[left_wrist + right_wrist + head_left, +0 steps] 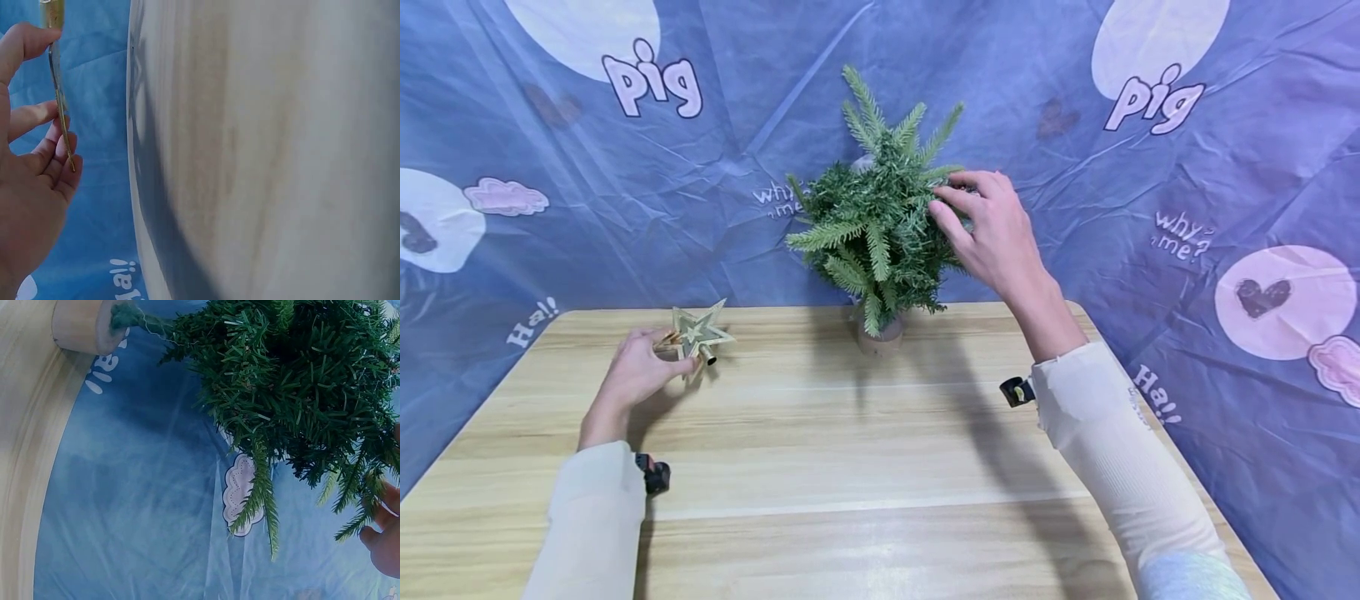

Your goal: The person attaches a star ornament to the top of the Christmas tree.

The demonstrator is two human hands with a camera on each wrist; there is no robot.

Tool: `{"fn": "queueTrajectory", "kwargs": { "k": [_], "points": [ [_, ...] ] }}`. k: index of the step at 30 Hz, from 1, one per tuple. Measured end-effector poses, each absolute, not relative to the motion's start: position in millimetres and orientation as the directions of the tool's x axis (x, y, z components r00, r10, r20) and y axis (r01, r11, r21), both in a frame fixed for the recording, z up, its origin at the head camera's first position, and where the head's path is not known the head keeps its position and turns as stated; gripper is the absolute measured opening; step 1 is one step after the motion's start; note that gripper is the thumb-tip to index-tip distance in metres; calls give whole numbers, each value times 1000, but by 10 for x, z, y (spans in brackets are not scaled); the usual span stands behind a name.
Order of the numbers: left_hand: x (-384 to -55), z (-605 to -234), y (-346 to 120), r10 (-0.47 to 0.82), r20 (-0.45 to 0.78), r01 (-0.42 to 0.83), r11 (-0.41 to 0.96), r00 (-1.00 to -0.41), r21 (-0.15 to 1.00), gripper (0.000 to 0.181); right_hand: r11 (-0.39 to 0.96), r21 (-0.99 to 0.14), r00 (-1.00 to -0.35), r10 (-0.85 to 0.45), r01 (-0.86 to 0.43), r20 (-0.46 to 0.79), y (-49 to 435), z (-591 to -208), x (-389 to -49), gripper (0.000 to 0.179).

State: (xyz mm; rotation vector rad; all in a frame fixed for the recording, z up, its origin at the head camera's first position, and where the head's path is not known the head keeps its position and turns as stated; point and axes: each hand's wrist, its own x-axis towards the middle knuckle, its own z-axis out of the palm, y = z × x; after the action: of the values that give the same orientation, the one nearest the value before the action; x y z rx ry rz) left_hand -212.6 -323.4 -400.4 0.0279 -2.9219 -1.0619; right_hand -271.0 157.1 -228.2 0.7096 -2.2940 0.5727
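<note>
Near the table's back left, my left hand [643,367] holds a gold star tree topper [700,332] by its edge, thumb on one side and fingers on the other. In the left wrist view the star [62,119] appears edge-on, beside the fingers [47,150]. A small artificial Christmas tree [880,225] stands upright at the back centre on a round wooden base [880,335]. My right hand [992,225] is at its upper right side, fingers bent around a branch. The right wrist view shows its fingertips at a green sprig [359,519]; foliage partly hides the grip.
The light wooden table [820,467] ends just behind the tree. A blue printed cloth [760,150] hangs behind and along both sides. Each sleeve carries a small black camera, one at the left wrist [653,475] and one at the right [1017,392].
</note>
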Motion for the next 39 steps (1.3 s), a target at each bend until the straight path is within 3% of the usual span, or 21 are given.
{"fn": "queueTrajectory", "kwargs": {
  "k": [27,39],
  "points": [
    [-2189,-3812,-3041,-96,132,10,773,-987,635,87,759,-268,-659,-268,-594,703,1564,-2316,-2703,34],
    [-2228,-3716,-2864,-88,319,127,793,-944,596,78,765,-280,-672,-254,-579,696,1554,-2324,-2710,34]
  ]
}}
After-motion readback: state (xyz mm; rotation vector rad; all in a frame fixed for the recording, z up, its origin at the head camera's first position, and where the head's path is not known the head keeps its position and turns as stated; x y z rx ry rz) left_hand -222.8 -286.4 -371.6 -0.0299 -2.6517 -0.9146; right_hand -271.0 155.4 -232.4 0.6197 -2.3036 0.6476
